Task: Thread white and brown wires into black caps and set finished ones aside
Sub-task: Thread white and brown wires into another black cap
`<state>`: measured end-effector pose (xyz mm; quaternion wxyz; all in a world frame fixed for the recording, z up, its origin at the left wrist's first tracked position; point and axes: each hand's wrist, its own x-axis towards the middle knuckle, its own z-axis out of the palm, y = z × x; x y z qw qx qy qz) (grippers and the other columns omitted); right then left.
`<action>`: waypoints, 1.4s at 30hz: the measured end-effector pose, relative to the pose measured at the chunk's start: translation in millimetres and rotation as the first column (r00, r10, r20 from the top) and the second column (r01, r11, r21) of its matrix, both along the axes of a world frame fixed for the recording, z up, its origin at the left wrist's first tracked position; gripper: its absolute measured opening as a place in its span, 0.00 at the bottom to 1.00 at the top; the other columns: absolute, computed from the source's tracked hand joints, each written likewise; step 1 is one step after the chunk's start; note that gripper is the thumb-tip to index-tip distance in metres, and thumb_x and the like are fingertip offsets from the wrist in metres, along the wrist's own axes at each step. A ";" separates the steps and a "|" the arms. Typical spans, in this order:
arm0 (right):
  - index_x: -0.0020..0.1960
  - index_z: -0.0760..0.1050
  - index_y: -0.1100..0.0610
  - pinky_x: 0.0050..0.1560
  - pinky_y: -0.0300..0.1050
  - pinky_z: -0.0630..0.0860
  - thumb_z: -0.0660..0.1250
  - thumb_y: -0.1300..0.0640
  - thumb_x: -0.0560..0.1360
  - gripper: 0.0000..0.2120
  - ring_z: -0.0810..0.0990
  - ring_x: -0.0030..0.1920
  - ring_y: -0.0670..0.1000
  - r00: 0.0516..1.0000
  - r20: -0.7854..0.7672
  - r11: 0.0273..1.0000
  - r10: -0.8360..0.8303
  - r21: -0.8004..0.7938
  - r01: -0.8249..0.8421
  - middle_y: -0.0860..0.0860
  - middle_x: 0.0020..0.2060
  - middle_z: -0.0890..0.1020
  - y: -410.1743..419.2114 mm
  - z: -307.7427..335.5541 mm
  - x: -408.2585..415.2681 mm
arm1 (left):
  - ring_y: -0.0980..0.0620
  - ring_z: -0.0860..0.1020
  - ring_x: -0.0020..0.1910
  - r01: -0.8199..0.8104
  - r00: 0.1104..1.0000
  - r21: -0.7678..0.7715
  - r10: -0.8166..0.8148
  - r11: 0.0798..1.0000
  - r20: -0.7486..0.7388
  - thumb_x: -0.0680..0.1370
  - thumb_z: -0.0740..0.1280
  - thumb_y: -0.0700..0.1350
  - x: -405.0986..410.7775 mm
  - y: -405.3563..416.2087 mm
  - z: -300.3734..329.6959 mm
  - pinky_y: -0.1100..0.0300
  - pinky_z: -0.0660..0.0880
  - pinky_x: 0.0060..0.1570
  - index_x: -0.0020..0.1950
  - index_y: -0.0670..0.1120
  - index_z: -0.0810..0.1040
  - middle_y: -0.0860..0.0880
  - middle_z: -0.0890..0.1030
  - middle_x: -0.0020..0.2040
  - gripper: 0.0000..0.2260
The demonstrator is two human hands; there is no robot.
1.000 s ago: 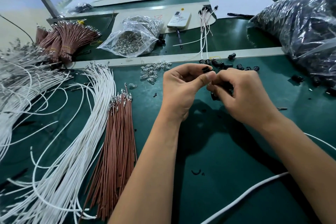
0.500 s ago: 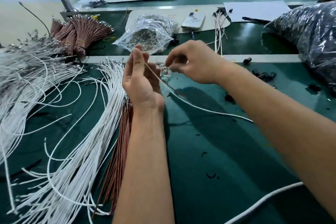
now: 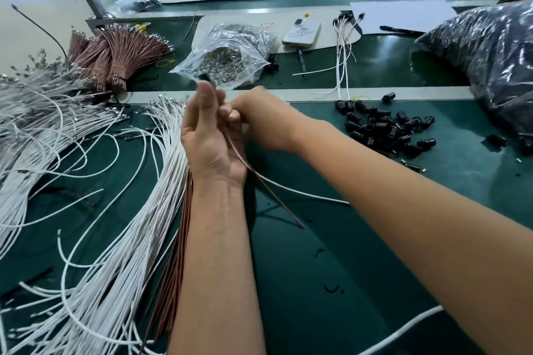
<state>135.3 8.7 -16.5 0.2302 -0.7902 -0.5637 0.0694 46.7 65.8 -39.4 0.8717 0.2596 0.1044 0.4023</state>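
My left hand [image 3: 210, 138] is raised over the green mat, palm toward me, pinching a small black cap [image 3: 206, 78] at its fingertips. My right hand [image 3: 259, 121] meets it from the right, fingers curled round the wires. A white wire [image 3: 302, 194] and a brown wire [image 3: 277, 199] trail from the two hands down to the mat. Loose white wires [image 3: 121, 210] fan out on the left, with a row of brown wires [image 3: 176, 262] beside my left forearm. A heap of black caps [image 3: 383, 127] lies to the right. Several finished pieces [image 3: 343, 46] lie at the back.
Bundles of brown wires [image 3: 115, 52] sit at the back left. A clear bag of metal parts [image 3: 230, 57] lies behind my hands, a phone [image 3: 302, 34] past it. A large dark plastic bag [image 3: 490, 60] fills the right side. A thick white cord [image 3: 403, 331] crosses the near right corner.
My hands moved from the cap heap to the left. My right hand has closed in on my left, and a brown wire now hangs alongside the white one.
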 end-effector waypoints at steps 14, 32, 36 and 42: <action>0.51 0.85 0.55 0.33 0.43 0.82 0.74 0.60 0.79 0.03 0.84 0.31 0.54 0.856 -0.445 0.634 -0.263 0.590 0.501 0.53 0.36 0.85 -175.1 -25.9 13.0 | 0.48 0.85 0.47 0.476 0.878 0.638 -0.287 0.605 -0.383 0.68 0.74 0.25 26.5 -55.0 -19.3 0.58 0.80 0.50 0.40 0.46 0.84 0.43 0.87 0.44 0.15; 0.52 0.85 0.63 0.35 0.49 0.83 0.75 0.64 0.77 0.04 0.84 0.34 0.50 0.953 -0.163 0.687 -0.255 0.663 0.297 0.53 0.43 0.84 -178.1 -25.9 -3.4 | 0.47 0.83 0.45 0.469 0.881 0.648 -0.268 0.601 -0.389 0.69 0.74 0.26 26.6 -56.1 -21.0 0.56 0.79 0.50 0.44 0.39 0.82 0.43 0.86 0.43 0.11; 0.50 0.85 0.63 0.38 0.47 0.81 0.74 0.64 0.78 0.02 0.83 0.35 0.47 0.953 -0.019 0.735 -0.303 0.632 0.246 0.52 0.42 0.84 -179.4 -23.9 -1.7 | 0.48 0.83 0.44 0.479 0.873 0.652 -0.242 0.588 -0.423 0.68 0.74 0.25 26.7 -56.3 -21.1 0.56 0.80 0.49 0.44 0.39 0.83 0.43 0.86 0.43 0.11; 0.49 0.85 0.64 0.40 0.51 0.81 0.74 0.64 0.78 0.02 0.83 0.37 0.49 0.953 0.010 0.764 -0.303 0.600 0.236 0.53 0.41 0.84 -183.4 -22.3 0.4 | 0.47 0.84 0.46 0.494 0.861 0.687 -0.192 0.533 -0.470 0.69 0.75 0.26 27.6 -55.8 -20.1 0.55 0.80 0.52 0.46 0.38 0.84 0.39 0.86 0.45 0.10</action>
